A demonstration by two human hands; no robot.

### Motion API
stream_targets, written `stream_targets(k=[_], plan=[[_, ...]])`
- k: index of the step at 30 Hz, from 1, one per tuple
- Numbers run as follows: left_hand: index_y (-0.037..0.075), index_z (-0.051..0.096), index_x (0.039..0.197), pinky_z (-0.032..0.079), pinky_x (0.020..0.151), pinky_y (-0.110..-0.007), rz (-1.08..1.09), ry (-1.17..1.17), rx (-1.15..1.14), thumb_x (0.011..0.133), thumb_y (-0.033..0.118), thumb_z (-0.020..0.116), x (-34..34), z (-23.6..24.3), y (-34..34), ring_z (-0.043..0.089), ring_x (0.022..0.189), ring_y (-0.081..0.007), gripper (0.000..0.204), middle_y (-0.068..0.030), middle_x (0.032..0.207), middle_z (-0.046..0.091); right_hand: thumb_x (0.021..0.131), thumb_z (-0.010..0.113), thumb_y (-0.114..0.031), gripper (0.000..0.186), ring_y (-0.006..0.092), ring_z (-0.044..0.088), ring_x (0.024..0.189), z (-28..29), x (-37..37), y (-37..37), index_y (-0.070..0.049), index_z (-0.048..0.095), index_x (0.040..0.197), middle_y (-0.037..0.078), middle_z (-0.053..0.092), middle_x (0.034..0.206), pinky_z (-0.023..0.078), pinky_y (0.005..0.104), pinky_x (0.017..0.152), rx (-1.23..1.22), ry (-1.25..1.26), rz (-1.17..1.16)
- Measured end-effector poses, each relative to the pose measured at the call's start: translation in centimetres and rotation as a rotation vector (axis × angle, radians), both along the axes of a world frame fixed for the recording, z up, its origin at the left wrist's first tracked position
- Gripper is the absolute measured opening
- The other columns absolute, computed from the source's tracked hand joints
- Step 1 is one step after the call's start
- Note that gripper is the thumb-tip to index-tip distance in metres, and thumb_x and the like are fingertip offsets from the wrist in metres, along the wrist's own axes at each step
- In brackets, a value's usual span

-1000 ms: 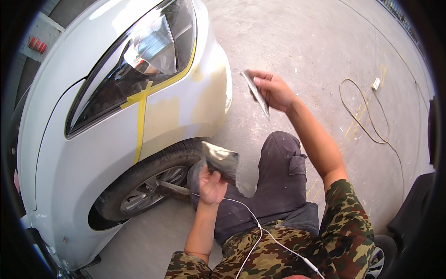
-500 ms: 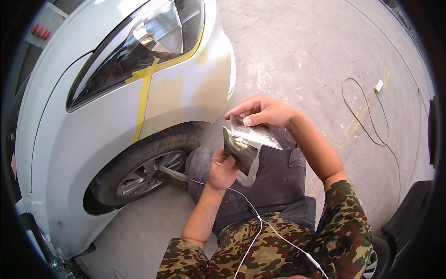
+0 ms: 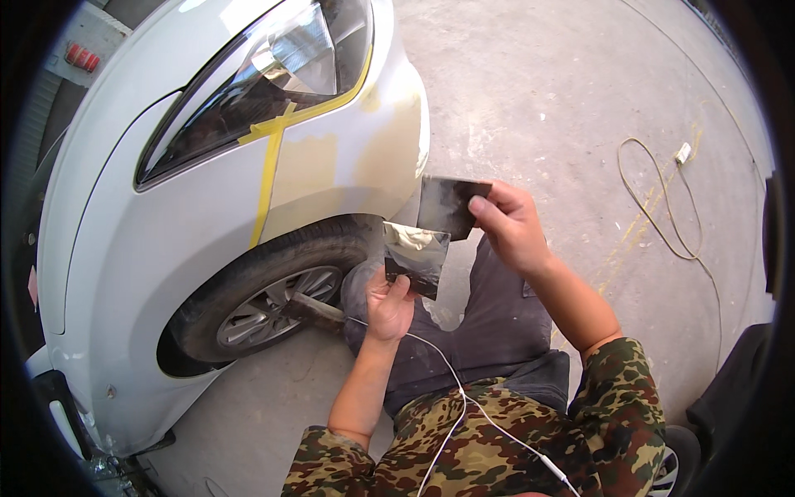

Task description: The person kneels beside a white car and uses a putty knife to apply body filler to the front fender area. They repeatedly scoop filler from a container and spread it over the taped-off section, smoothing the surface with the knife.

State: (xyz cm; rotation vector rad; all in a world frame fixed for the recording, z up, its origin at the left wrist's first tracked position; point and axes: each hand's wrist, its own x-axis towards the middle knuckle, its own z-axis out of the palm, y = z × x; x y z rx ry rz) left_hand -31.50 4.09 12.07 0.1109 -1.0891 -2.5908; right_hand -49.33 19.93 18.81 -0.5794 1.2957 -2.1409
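Note:
My left hand (image 3: 387,308) is closed on the near end of a square putty spreader (image 3: 420,267), with the thumb on top. Cream putty (image 3: 414,238) lies along that spreader's far edge. In my right hand (image 3: 515,225) a second dark, flat spreader (image 3: 450,205) is pinched by its right edge. It is raised just beyond the left one, its face smeared grey; whether the two touch, I cannot tell. Ahead and left is a pale car bumper (image 3: 356,153) with beige filler patches (image 3: 306,168). Yellow masking tape (image 3: 266,186) runs down its seam and under the headlight (image 3: 290,62).
A car wheel (image 3: 277,302) stands left of my bent knees. Against it, by my left knee, is a grey-brown block (image 3: 315,313). A looped cable (image 3: 623,170) lies on the concrete floor to the right. White earphone cord (image 3: 451,369) hangs over my shirt.
My right hand has turned over and moved slightly right, its spreader now raised with the dark face showing. The left spreader has tilted upright and shifted a little left, showing the putty along its edge.

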Motion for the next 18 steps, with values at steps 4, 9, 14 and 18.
stream_targets(k=[4, 9, 14, 18], plan=[[0.007, 0.059, 0.135, 0.05, 0.104, -0.041, 0.029, 0.004, 0.009, 0.1, 0.007, 0.06, -2.0, -0.4, 0.7, 0.064, 0.12, -0.0234, 0.035, -0.008, 0.132, 0.066, 0.091, 0.066, 0.003, 0.03, 0.0206, 0.071, 0.079, -1.6, -1.8, 2.5, -0.007, 0.072, 0.118, 0.012, 0.075, 0.095, 0.055, 0.0328, 0.075, 0.213, 0.703, 0.005], [0.006, 0.058, 0.136, 0.047, 0.105, -0.041, 0.142, -0.016, -0.037, 0.1, 0.012, 0.062, -1.5, -1.3, 0.3, 0.061, 0.122, -0.0226, 0.037, -0.0078, 0.134, 0.064, 0.092, 0.065, -0.001, 0.026, 0.0266, 0.071, 0.079, -8.9, -5.1, 3.4, -0.005, 0.072, 0.117, 0.018, 0.073, 0.094, 0.054, 0.0343, 0.074, 0.541, 0.676, -0.105], [0.006, 0.053, 0.141, 0.046, 0.107, -0.041, 0.154, -0.003, -0.066, 0.1, 0.01, 0.061, 1.7, -1.2, 0.5, 0.06, 0.123, -0.0227, 0.042, -0.0064, 0.137, 0.063, 0.096, 0.063, -0.011, 0.022, 0.0133, 0.062, 0.077, -12.4, -7.9, 1.0, 0.004, 0.07, 0.11, 0.016, 0.072, 0.086, 0.051, 0.0312, 0.073, 0.595, 0.503, -0.496], [0.006, 0.053, 0.142, 0.045, 0.108, -0.04, 0.211, -0.082, -0.07, 0.101, 0.01, 0.059, 4.9, -0.1, 1.7, 0.059, 0.125, -0.0223, 0.042, -0.0063, 0.138, 0.062, 0.096, 0.064, -0.013, 0.023, 0.0221, 0.068, 0.08, -12.4, -8.6, -1.6, 0.002, 0.071, 0.111, 0.021, 0.072, 0.09, 0.052, 0.033, 0.076, 0.531, 0.521, -0.657]])
